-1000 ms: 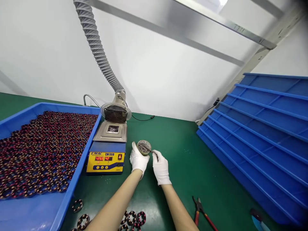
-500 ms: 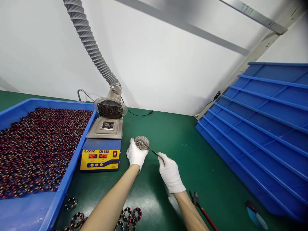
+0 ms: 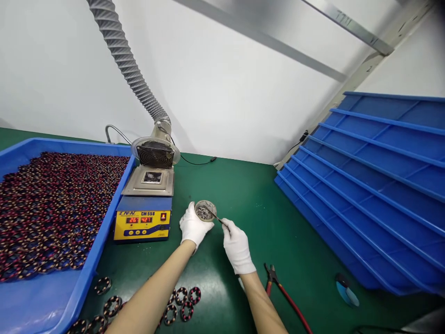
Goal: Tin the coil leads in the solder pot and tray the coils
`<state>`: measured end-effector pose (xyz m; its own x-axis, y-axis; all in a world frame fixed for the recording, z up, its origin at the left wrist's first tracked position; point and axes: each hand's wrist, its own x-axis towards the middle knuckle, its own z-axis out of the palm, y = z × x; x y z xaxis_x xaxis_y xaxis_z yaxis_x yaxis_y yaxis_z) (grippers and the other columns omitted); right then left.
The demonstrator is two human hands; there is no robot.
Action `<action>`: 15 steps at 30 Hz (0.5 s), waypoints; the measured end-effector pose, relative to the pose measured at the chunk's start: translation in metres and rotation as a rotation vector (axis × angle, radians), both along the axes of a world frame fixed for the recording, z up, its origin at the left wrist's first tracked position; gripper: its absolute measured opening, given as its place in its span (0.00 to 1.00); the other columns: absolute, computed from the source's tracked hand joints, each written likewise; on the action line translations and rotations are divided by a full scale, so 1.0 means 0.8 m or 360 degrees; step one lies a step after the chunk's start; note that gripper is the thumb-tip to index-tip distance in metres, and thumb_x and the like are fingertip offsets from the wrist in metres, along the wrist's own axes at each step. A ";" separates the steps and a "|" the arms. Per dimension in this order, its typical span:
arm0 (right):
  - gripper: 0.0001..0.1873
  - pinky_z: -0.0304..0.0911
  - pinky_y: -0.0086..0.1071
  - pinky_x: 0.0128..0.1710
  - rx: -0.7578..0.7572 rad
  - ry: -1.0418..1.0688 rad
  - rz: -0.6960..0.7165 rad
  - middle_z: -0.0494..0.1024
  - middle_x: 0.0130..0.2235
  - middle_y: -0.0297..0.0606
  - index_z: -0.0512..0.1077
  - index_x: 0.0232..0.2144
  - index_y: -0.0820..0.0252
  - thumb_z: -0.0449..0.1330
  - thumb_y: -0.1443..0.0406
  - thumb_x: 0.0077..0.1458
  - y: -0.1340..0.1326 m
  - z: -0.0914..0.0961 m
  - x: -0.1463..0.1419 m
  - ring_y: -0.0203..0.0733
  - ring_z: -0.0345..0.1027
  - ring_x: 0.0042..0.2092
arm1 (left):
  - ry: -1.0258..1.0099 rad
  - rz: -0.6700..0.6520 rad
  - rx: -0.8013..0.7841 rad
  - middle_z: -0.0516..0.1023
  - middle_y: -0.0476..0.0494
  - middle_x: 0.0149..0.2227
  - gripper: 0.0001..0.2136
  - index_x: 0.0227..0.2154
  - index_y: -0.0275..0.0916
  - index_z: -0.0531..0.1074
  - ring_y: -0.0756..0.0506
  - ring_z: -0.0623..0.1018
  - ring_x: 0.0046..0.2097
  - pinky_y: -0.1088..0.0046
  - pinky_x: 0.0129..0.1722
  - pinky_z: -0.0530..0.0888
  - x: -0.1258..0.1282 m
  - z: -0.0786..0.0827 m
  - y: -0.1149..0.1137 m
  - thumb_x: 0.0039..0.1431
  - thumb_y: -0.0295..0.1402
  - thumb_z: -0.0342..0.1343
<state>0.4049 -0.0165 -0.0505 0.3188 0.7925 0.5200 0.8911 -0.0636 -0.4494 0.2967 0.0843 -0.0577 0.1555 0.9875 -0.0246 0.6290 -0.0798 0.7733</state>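
Observation:
My left hand [image 3: 195,226], in a white glove, grips a small round metal dish [image 3: 205,210] holding grey metallic scraps. My right hand [image 3: 237,247], also gloved, pinches slim metal tweezers [image 3: 215,216] just beside the dish. The tweezer tips reach over the dish's rim into the scraps. The fingers hide the tweezers' rear end.
At left, a blue tray [image 3: 104,227] holds many dark ringed coils. Several similar rings [image 3: 181,295] lie on the green mat [image 3: 250,199] near my arms. Behind stands a yellow CM 558 heating station [image 3: 142,225] with a fume hose [image 3: 125,60]. Red-handled pliers [image 3: 278,287] and blue racks [image 3: 375,185] sit right.
My right hand has moved back toward the dish, bringing the tweezer tips over its contents. The view has shifted slightly, and the station's red display shows different numbers.

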 end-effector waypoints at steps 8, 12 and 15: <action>0.15 0.68 0.38 0.37 -0.0029 -0.0219 -0.0031 0.80 0.34 0.46 0.75 0.40 0.63 0.49 0.68 0.60 -0.060 0.025 0.017 0.46 0.75 0.34 | 0.0022 -0.0034 -0.0011 0.69 0.36 0.53 0.31 0.58 0.37 0.57 0.37 0.71 0.53 0.52 0.53 0.66 -0.002 -0.001 0.003 0.55 0.43 0.59; 0.14 0.69 0.30 0.31 0.0016 -0.0114 -0.0172 0.80 0.33 0.43 0.70 0.41 0.64 0.47 0.65 0.63 -0.064 0.042 0.013 0.41 0.74 0.31 | 0.0004 -0.0098 0.0027 0.70 0.35 0.52 0.31 0.58 0.36 0.57 0.37 0.71 0.53 0.51 0.53 0.66 -0.004 -0.002 0.006 0.56 0.42 0.59; 0.13 0.66 0.26 0.25 -0.0054 -0.0091 -0.0203 0.78 0.27 0.37 0.70 0.40 0.62 0.46 0.64 0.63 -0.049 0.049 0.007 0.38 0.72 0.26 | -0.0065 -0.0201 0.0079 0.73 0.38 0.48 0.28 0.57 0.37 0.59 0.38 0.74 0.50 0.53 0.50 0.70 -0.007 -0.004 0.004 0.56 0.41 0.59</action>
<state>0.4105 -0.0560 -0.0112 0.3886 0.7649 0.5137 0.8989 -0.1923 -0.3936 0.2914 0.0875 -0.0610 0.2784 0.9599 0.0327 0.5797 -0.1950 0.7911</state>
